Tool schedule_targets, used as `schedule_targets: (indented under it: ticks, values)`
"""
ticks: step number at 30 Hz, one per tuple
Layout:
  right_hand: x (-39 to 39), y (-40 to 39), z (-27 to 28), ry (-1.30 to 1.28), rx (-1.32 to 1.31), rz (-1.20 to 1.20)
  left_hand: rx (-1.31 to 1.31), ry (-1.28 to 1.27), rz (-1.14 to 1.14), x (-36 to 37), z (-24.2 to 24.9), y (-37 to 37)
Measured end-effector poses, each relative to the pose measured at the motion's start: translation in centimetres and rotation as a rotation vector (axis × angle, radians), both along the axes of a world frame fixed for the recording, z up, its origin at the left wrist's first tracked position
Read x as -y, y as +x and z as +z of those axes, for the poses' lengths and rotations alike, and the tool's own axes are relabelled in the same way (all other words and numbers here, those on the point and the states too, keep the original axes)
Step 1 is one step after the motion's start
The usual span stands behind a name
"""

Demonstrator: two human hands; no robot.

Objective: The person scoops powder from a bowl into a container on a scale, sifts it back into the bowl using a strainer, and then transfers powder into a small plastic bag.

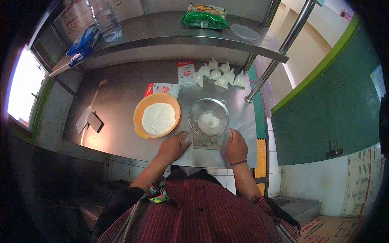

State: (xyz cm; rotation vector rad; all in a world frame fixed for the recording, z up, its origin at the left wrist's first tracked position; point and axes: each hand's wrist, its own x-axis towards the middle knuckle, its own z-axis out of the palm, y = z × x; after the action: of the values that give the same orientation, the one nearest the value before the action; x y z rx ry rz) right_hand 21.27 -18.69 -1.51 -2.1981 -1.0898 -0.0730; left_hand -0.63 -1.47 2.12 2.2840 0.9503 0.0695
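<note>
A round wire-mesh strainer (pixel 195 106) with a little white powder (pixel 210 120) in it is over a small scale (pixel 207 143) near the table's front edge. My left hand (pixel 173 147) is closed at the strainer's lower left side, where its handle sits, mostly covered by my fingers. To the right of the rim, my right hand (pixel 236 146) is closed with the fingers curled; whatever they hold is hidden. An orange bowl (pixel 138 117) of white flour (pixel 159 118) stands to the left of the strainer.
Several small tied bags of white powder (pixel 221 82) stand at the back right. Two red-and-white packets (pixel 186 73) lie behind the bowl. A phone-like device on a stand (pixel 95 121) is at left. Overhead, a metal shelf (pixel 162 41) bears a green bag (pixel 205 17) and a plastic bottle (pixel 106 22).
</note>
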Motion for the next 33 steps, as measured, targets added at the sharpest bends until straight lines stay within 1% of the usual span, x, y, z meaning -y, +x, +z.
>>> schedule_targets:
  ticks: [2, 6, 8, 11, 16, 19, 21, 22, 24, 26, 27, 29, 31, 33]
  values:
    - [0.1, -0.1, -0.4, -0.014, 0.001, 0.027, 0.094, 0.135, -0.036, 0.0, -0.8, -0.1]
    - [0.7, -0.8, 0.1, -0.009, -0.021, 0.121, 0.09, 0.093, -0.047, 0.0, -0.4, -0.2]
    - [0.8, -0.8, 0.1, 0.016, 0.003, 0.111, 0.027, 0.048, 0.003, 0.1, 0.2, 0.0]
    - [0.5, -0.5, 0.1, 0.045, 0.004, 0.074, 0.029, 0.002, 0.007, 0.1, 0.5, 0.1]
    - [-0.6, 1.0, -0.9, 0.053, -0.028, 0.05, 0.049, 0.045, -0.023, 0.0, -0.4, 0.0]
    - [-0.7, 1.0, -0.8, 0.028, -0.059, 0.102, 0.076, 0.069, -0.033, -0.2, -0.9, -0.1]
    - [-0.5, 0.6, 0.0, -0.016, -0.168, 0.136, 0.086, 0.075, -0.036, -0.1, -0.4, 0.1]
    - [-0.5, 0.6, -0.2, -0.017, -0.168, 0.137, 0.062, 0.042, -0.024, 0.0, -0.1, 0.1]
    - [-0.4, 0.8, -0.4, 0.086, -0.101, 0.141, 0.036, 0.008, -0.014, 0.1, 0.8, 0.2]
    - [-0.5, 1.0, -0.1, 0.084, -0.098, 0.104, -0.013, -0.022, -0.015, 0.1, 1.2, 0.3]
    - [-0.6, 1.1, 0.0, 0.083, -0.094, 0.07, -0.012, -0.021, -0.018, 0.0, 0.8, 0.2]
    - [-1.0, 1.6, -0.5, 0.054, -0.116, 0.073, 0.084, 0.025, -0.033, -0.1, -0.3, 0.0]
    - [-1.0, 1.7, -1.0, 0.024, -0.139, 0.079, 0.081, 0.072, -0.046, -0.1, -0.9, 0.0]
    - [-0.8, 1.3, -0.7, 0.023, -0.124, 0.187, 0.078, 0.118, -0.055, -0.1, -0.6, 0.1]
